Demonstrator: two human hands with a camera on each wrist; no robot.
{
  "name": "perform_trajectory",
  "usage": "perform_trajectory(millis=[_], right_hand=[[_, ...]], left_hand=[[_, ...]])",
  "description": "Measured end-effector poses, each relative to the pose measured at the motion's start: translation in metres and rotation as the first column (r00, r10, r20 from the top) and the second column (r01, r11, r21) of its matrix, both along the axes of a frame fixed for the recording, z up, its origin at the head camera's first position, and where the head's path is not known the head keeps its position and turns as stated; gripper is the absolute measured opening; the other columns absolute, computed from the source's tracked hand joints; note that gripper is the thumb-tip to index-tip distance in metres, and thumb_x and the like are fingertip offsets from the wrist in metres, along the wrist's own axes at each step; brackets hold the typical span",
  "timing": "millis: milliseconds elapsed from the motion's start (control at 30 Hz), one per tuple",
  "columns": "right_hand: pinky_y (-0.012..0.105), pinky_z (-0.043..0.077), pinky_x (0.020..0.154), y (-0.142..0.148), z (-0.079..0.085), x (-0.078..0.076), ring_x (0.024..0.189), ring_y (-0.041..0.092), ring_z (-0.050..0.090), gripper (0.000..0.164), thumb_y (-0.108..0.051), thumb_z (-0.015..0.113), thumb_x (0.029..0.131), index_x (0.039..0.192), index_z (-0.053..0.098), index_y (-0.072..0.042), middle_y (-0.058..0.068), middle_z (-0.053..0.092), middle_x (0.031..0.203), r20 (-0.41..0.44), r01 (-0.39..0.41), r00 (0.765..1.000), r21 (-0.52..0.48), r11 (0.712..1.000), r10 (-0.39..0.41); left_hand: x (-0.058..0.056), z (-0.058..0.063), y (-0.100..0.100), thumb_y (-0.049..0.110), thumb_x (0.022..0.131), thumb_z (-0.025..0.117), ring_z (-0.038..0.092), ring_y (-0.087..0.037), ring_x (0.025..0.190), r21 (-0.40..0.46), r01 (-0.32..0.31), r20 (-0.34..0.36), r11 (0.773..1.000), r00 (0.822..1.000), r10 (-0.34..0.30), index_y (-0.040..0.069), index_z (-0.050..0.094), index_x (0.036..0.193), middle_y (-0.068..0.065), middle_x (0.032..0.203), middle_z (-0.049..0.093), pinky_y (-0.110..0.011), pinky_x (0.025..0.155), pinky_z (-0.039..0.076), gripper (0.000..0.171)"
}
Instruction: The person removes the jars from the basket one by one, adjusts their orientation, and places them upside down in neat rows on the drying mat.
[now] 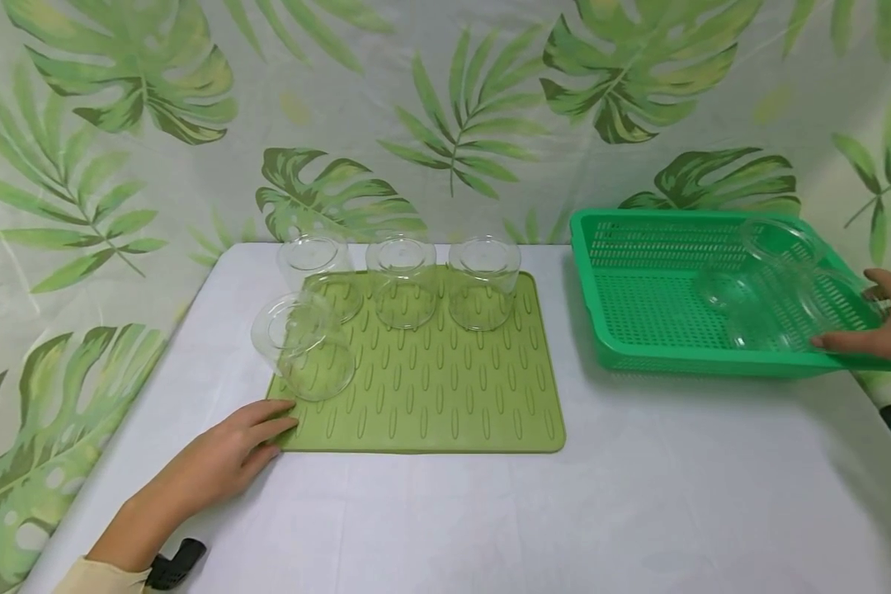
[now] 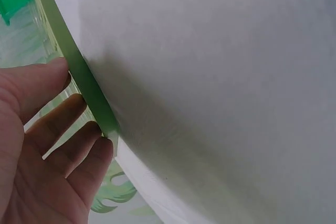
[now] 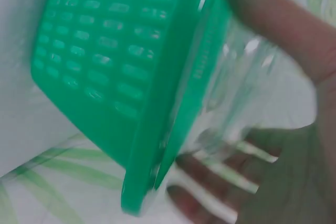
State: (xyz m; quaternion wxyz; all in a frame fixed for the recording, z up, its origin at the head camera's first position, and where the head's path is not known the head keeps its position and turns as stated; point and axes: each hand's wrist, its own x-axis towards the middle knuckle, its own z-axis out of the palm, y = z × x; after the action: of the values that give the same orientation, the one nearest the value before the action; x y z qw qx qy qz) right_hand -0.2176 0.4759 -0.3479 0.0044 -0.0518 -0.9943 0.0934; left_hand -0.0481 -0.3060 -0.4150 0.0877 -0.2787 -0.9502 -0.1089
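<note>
My left hand [image 1: 233, 450] is at the front left corner of a ridged green drying mat [image 1: 445, 412]. Its fingertips touch the mat's edge [image 2: 86, 80], with the fingers spread and fairly straight. Several clear cups stand on the mat: three along the back, including a middle cup [image 1: 403, 285], and one nearer cup [image 1: 315, 355] just beyond that hand. At the right end of a green basket [image 1: 612, 351], my right hand [image 1: 887, 326] spreads its thumb and fingers around a clear cup [image 1: 835, 301]. In the right wrist view, blur hides whether they press on this cup [image 3: 239, 82].
Other clear cups [image 1: 728, 289] lie in the basket, their outlines overlapping. The basket's slotted wall [image 3: 100, 40] rises between the table and my right hand. A white cloth [image 1: 445, 528] covers the table, and a leaf-patterned curtain [image 1: 453, 99] hangs behind it.
</note>
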Motion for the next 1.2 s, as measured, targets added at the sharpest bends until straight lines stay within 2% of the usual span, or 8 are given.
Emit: perform_trajectory(millis=[167,467,667,833,1033,1067,1133,1200], right_hand=[[0.075,0.038,0.081,0.013,-0.013,-0.011,0.121,0.070,0.029,0.117,-0.044,0.070,0.090,0.155,-0.016,0.001,0.048,0.008,0.151,-0.010,-0.037,0.999,-0.216,0.976,0.035],[0.079,0.034,0.089,-0.019,-0.001,0.001,0.129,0.069,0.021,0.114,-0.044,0.062,0.096,0.150,-0.023,0.009,0.046,-0.004,0.153,0.122,-0.088,0.984,-0.290,0.953,0.128],[0.073,0.038,0.090,-0.034,-0.001,-0.003,0.133,0.066,0.020,0.114,-0.037,0.067,0.095,0.152,-0.023,0.005,0.042,0.001,0.156,0.171,-0.145,0.963,-0.334,0.932,0.211],[0.077,0.036,0.093,-0.039,-0.003,-0.007,0.130,0.070,0.021,0.120,-0.030,0.072,0.092,0.149,-0.027,0.006,0.046,0.002,0.154,0.207,-0.179,0.943,-0.348,0.920,0.262],[0.076,0.036,0.091,-0.039,-0.007,-0.009,0.128,0.068,0.025,0.117,-0.028,0.073,0.091,0.151,-0.020,0.008,0.047,0.015,0.152,0.189,-0.186,0.945,-0.365,0.912,0.268],[0.073,0.038,0.089,-0.039,-0.007,-0.010,0.129,0.067,0.026,0.116,-0.028,0.073,0.091,0.152,-0.018,0.008,0.046,0.018,0.151,0.183,-0.188,0.946,-0.367,0.911,0.269],[0.051,0.051,0.089,-0.038,-0.006,-0.009,0.130,0.057,0.035,0.114,-0.029,0.073,0.091,0.154,-0.016,0.005,0.036,0.028,0.155,0.167,-0.185,0.951,-0.367,0.911,0.260],[0.026,0.052,0.081,-0.036,-0.007,-0.007,0.125,0.023,0.052,0.112,-0.030,0.072,0.091,0.156,-0.014,0.001,0.006,0.042,0.152,0.145,-0.180,0.958,-0.372,0.911,0.249]], left_hand=[[-0.002,0.000,-0.001,0.003,0.080,0.078,0.062,-0.035,0.118,0.004,0.000,-0.003,1.000,1.000,0.000,0.004,0.070,0.119,-0.016,0.133,0.062,-0.048,0.089,0.056,0.040],[-0.004,0.000,-0.001,0.007,0.080,0.079,0.062,-0.035,0.119,-0.001,-0.008,0.023,1.000,1.000,0.009,0.004,0.069,0.119,-0.016,0.133,0.061,-0.049,0.090,0.056,0.041],[-0.004,-0.001,-0.002,0.008,0.075,0.083,0.062,-0.036,0.117,-0.013,-0.007,0.016,1.000,1.000,0.007,0.005,0.070,0.119,-0.016,0.132,0.062,-0.049,0.089,0.056,0.046],[-0.004,-0.003,-0.002,0.006,0.075,0.083,0.063,-0.035,0.116,-0.013,-0.004,-0.005,1.000,1.000,0.004,0.005,0.070,0.118,-0.016,0.131,0.062,-0.048,0.089,0.056,0.045],[-0.004,0.000,0.000,0.006,0.076,0.082,0.063,-0.035,0.117,-0.016,-0.014,0.007,1.000,1.000,0.015,0.004,0.070,0.118,-0.016,0.131,0.062,-0.047,0.089,0.057,0.043],[-0.005,0.000,0.000,0.006,0.077,0.082,0.063,-0.035,0.117,-0.019,-0.016,0.009,1.000,1.000,0.017,0.004,0.070,0.118,-0.016,0.131,0.062,-0.047,0.089,0.057,0.043],[-0.005,0.000,0.001,0.006,0.077,0.081,0.063,-0.035,0.117,-0.021,-0.019,0.017,1.000,1.000,0.020,0.004,0.070,0.119,-0.016,0.131,0.062,-0.047,0.089,0.057,0.043],[-0.005,0.000,0.001,0.006,0.077,0.081,0.063,-0.035,0.117,-0.024,-0.022,0.024,0.999,0.999,0.022,0.004,0.069,0.119,-0.016,0.132,0.062,-0.046,0.088,0.057,0.044]])
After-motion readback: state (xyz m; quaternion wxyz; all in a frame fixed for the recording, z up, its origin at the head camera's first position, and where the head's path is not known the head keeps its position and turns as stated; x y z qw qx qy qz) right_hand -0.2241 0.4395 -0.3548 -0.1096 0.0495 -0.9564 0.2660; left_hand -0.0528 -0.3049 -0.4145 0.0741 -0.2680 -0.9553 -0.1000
